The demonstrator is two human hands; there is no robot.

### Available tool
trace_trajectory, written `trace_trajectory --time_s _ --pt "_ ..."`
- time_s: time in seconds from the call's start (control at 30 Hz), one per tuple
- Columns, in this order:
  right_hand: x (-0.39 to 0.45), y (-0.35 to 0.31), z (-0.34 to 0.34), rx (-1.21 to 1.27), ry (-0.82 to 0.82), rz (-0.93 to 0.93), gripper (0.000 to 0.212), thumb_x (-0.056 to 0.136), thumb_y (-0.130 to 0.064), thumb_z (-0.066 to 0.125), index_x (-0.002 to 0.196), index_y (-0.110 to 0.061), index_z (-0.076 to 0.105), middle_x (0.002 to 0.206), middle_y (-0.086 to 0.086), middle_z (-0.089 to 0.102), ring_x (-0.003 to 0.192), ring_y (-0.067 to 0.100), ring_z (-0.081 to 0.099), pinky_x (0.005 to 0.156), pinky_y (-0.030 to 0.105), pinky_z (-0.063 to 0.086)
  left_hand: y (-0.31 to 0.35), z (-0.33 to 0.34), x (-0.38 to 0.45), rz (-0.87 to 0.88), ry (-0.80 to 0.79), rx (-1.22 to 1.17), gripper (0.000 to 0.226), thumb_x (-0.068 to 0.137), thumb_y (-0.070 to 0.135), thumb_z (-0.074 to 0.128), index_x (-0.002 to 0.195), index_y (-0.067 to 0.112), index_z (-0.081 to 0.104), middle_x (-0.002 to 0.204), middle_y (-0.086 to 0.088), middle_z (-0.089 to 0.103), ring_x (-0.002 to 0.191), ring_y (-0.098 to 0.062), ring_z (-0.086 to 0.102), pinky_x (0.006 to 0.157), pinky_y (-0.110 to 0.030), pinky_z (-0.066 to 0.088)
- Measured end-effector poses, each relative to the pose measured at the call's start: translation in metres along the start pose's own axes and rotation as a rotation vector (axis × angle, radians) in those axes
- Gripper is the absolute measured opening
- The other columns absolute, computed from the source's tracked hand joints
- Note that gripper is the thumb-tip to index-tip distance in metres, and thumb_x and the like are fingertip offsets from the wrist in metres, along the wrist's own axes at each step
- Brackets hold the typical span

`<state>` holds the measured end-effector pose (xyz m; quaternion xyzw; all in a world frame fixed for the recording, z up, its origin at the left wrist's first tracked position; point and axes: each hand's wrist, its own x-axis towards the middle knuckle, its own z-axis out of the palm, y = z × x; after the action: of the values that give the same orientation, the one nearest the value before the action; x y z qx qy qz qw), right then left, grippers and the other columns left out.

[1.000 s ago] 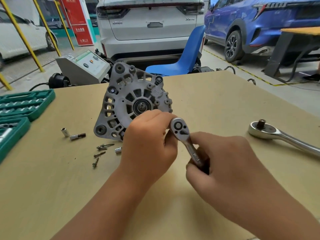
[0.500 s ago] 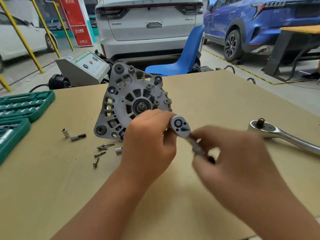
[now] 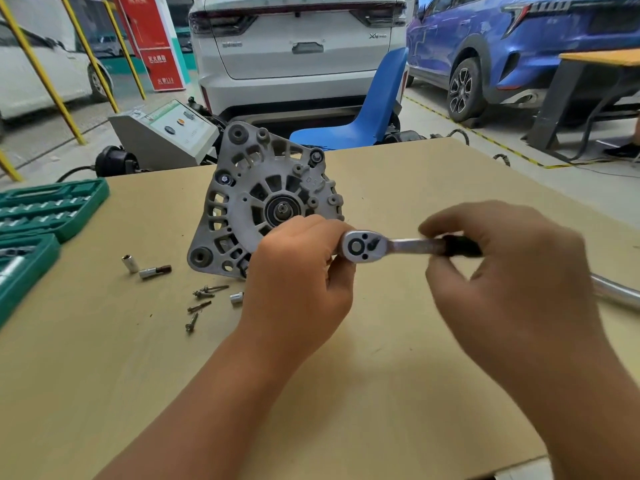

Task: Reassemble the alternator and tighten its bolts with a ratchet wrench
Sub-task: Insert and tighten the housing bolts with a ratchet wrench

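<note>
A grey alternator (image 3: 252,199) stands upright on the tan table (image 3: 381,375), its vented face and centre bearing toward me. My left hand (image 3: 298,282) is curled in front of its lower right edge, fingers around the head end of a small ratchet wrench (image 3: 367,245). My right hand (image 3: 502,282) grips the wrench's black handle, which points right and lies level. The hands hide what the wrench head sits on. Several loose bolts (image 3: 204,299) lie left of my left hand.
Two sockets (image 3: 145,268) and a third small one (image 3: 236,297) lie near the bolts. A green socket case (image 3: 41,216) lies open at the left edge. A larger ratchet handle (image 3: 613,292) shows past my right hand. A blue chair (image 3: 370,112) and parked cars stand behind the table.
My right hand swung the wrench handle from pointing down toward me up to level, pointing right. The left hand stayed on the wrench head. The alternator has not moved.
</note>
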<state>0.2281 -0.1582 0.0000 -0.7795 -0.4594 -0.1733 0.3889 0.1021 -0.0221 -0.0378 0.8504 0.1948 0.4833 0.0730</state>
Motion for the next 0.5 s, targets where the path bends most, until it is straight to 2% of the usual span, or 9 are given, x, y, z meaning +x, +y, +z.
trace_trajectory --time_s 0.07,0.13,0.17,0.2,0.23,0.27,0.33,0.4,0.5 --pt "0.001 -0.001 -0.003 -0.021 -0.008 -0.011 0.023 0.073 -0.013 0.074 0.091 -0.026 0.075 0.076 -0.005 0.071 0.075 0.029 0.063 0.081 0.046 0.051 0.000 0.001 0.001 -0.014 0.029 0.002 0.006 0.084 -0.001 0.076 0.084 0.004 0.076 0.069 -0.003 0.065 0.060 -0.020 0.055 0.054 -0.040 0.046" --pt "-0.013 -0.012 0.003 0.006 -0.207 -0.032 0.016 0.072 -0.030 0.066 0.089 -0.029 0.068 0.066 -0.008 0.067 0.065 0.026 0.061 0.071 0.038 0.050 0.000 0.002 0.002 -0.011 0.052 0.005 0.004 0.086 0.002 0.075 0.084 0.005 0.077 0.069 -0.002 0.066 0.060 -0.020 0.055 0.055 -0.037 0.045" --pt "-0.022 -0.019 0.006 0.048 -0.349 -0.008 0.021 0.070 -0.037 0.060 0.090 -0.032 0.062 0.065 -0.009 0.064 0.062 0.022 0.060 0.064 0.037 0.050 0.000 0.002 0.001 -0.006 0.051 0.011 0.005 0.084 0.001 0.074 0.085 0.005 0.077 0.071 -0.002 0.068 0.062 -0.020 0.057 0.056 -0.036 0.046" --pt "-0.030 -0.023 0.009 0.099 -0.461 0.012 0.025 0.069 -0.041 0.055 0.092 -0.034 0.056 0.064 -0.010 0.062 0.061 0.019 0.058 0.059 0.038 0.050 0.001 0.002 -0.001 -0.002 0.047 0.017 0.010 0.081 -0.001 0.072 0.086 0.006 0.078 0.073 -0.002 0.070 0.064 -0.021 0.060 0.058 -0.037 0.047" --pt "-0.034 -0.025 0.011 0.135 -0.495 0.022 0.025 0.067 -0.040 0.053 0.092 -0.034 0.053 0.063 -0.008 0.059 0.060 0.019 0.056 0.057 0.040 0.050 0.001 0.001 -0.001 0.002 0.043 0.020 0.014 0.079 -0.003 0.069 0.086 0.005 0.078 0.074 -0.003 0.071 0.066 -0.022 0.061 0.059 -0.037 0.048" --pt "-0.033 -0.022 0.012 0.138 -0.465 0.025 0.024 0.066 -0.037 0.053 0.091 -0.033 0.054 0.062 -0.007 0.058 0.059 0.021 0.055 0.055 0.041 0.050 0.001 0.001 -0.002 0.007 0.036 0.019 0.016 0.078 -0.004 0.067 0.086 0.005 0.078 0.075 -0.003 0.071 0.066 -0.022 0.061 0.059 -0.037 0.048" --pt "-0.023 -0.010 0.009 0.087 -0.273 0.010 0.019 0.068 -0.024 0.062 0.086 -0.030 0.064 0.065 -0.005 0.063 0.059 0.026 0.055 0.058 0.042 0.052 0.000 -0.001 0.000 0.023 0.008 0.025 0.014 0.081 -0.004 0.068 0.086 0.005 0.077 0.074 -0.004 0.070 0.065 -0.021 0.058 0.059 -0.032 0.045" --pt "-0.007 -0.001 -0.001 0.005 -0.067 0.027 0.022 0.071 -0.012 0.075 0.086 -0.028 0.074 0.074 -0.006 0.069 0.063 0.028 0.058 0.072 0.048 0.054 -0.001 -0.002 0.001 0.034 -0.012 0.036 0.008 0.084 -0.004 0.075 0.086 0.004 0.077 0.073 -0.004 0.069 0.064 -0.020 0.055 0.058 -0.030 0.042" --pt "-0.003 -0.002 -0.007 -0.032 -0.014 0.042 0.019 0.075 -0.015 0.078 0.091 -0.026 0.075 0.074 -0.007 0.070 0.067 0.026 0.060 0.085 0.052 0.053 -0.001 0.000 0.001 0.018 0.009 0.034 0.003 0.086 0.001 0.079 0.087 0.004 0.077 0.072 -0.003 0.068 0.062 -0.021 0.054 0.057 -0.036 0.044"
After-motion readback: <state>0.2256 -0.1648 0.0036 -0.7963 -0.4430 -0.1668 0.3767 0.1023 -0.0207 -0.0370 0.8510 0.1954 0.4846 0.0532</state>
